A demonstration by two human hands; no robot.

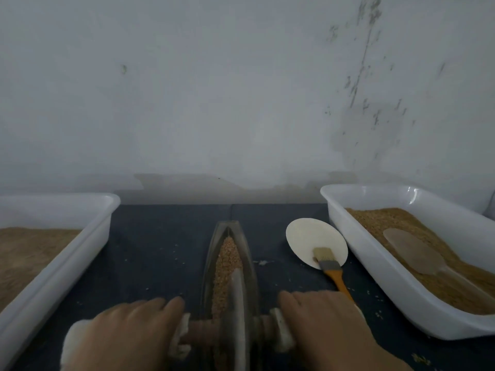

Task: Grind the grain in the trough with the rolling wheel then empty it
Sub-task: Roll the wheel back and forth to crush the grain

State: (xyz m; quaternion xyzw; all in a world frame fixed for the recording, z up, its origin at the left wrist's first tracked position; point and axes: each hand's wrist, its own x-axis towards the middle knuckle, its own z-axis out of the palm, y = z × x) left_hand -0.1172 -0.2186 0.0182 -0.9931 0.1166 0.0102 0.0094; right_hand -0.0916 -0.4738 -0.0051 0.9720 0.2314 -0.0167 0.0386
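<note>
Behind the dark counter (166,236) rises a stained grey wall (214,89). At the counter's middle lies a narrow boat-shaped metal trough (213,253) filled with reddish-brown grain (226,258). A grey rolling wheel (238,311) stands in its near end. The left hand (128,336) and right hand (324,325) curl their fingers over the wheel's cloth-padded wooden axle (199,330), one either side.

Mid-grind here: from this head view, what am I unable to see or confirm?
- Near end of the trough: cut off by the bottom edge, behind the wheel.
- Axle handles: covered by the left hand and right hand.
- Left tub: cropped by the frame edge.
- How fine the grain is: too blurred.
</note>
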